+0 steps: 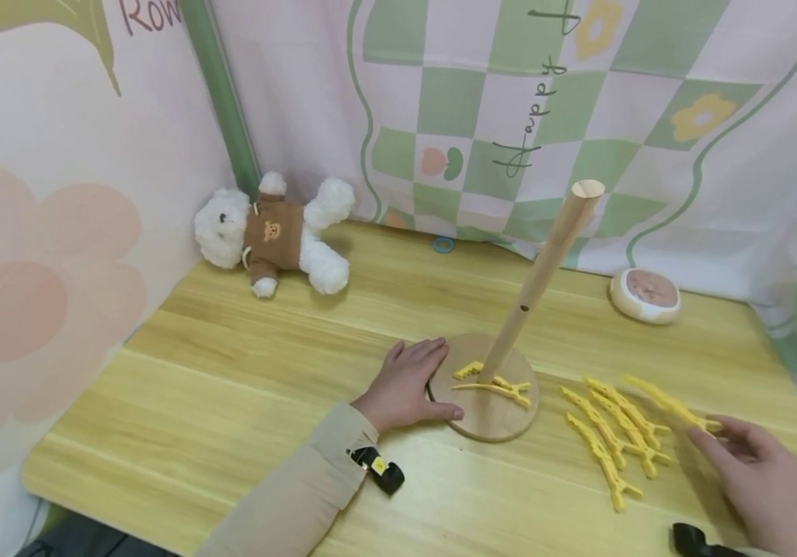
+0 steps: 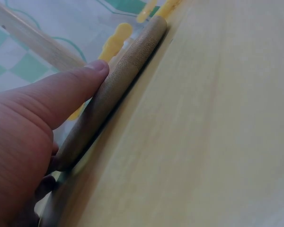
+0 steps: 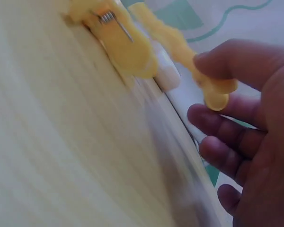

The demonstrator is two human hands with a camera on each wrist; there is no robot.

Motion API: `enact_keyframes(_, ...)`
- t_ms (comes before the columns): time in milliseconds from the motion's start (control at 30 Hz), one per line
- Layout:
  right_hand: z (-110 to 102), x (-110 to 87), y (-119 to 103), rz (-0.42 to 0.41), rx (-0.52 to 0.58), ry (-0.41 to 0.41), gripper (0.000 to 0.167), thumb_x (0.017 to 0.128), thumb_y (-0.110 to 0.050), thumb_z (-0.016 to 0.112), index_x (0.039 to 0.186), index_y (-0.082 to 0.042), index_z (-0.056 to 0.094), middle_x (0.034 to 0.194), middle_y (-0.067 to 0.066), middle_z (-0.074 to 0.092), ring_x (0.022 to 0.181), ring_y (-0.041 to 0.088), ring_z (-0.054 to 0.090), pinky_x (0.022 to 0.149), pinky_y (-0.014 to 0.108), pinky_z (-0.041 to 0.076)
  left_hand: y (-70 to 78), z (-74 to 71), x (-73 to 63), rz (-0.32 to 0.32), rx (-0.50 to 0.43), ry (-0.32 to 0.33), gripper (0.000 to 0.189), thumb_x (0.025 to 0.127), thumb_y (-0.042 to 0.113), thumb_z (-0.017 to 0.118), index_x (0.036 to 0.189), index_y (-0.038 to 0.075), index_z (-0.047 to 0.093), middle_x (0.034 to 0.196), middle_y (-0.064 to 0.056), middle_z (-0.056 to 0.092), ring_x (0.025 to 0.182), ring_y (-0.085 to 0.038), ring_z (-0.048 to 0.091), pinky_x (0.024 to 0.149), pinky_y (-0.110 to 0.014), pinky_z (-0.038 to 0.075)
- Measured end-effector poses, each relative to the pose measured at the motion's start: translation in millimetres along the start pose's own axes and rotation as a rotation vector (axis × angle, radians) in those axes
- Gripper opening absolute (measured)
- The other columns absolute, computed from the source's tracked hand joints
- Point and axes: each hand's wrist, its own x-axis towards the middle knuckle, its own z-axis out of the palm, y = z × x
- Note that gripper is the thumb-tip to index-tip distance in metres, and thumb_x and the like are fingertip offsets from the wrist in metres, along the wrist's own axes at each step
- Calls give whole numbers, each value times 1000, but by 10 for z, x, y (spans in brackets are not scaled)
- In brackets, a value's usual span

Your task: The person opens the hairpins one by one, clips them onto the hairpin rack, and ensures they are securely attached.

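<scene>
My left hand (image 1: pixel 408 387) holds the round base of a wooden stand (image 1: pixel 464 429) by its left edge, thumb on the near rim and fingers along the far side. Up close in the left wrist view, the thumb (image 2: pixel 80 85) presses on the rim. From the base rises a tilted-looking post (image 1: pixel 545 267) with a small hole. Two yellow hair clips (image 1: pixel 489 389) lie by its foot. My right hand (image 1: pixel 767 480) pinches one yellow hair clip (image 3: pixel 173 42) by its forked end, raised over the table. Just left of that hand, several more clips (image 1: pixel 603 456) lie side by side.
A white plush toy (image 1: pixel 280 240) in a brown top lies at the back left. Near the back curtain are a blue ring (image 1: pixel 443 244) and a round white-and-brown object (image 1: pixel 645 295). A printed curtain (image 1: pixel 454 100) borders the wooden table (image 1: pixel 231 387).
</scene>
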Motion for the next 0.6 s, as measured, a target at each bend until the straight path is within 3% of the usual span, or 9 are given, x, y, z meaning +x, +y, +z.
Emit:
enact_keyframes(233,87,-109,-231,17,105,48,46,84,-42,81,109,-6,67,73,-34,57,64,-4,53,52,19,42,-9,19,13,3,14,-3,104,81,68,70,159,11,30,165,-2,25,151,-21,22,124,-49,7)
enact_keyframes(600,233,-193,-594,-164,68,4,45,82,-38,84,111,-6,71,78,-22,62,70,-4,51,58,18,38,-6,8,3,1,2,-3,104,81,67,71,159,11,29,165,-2,25,152,-22,22,124,-49,7)
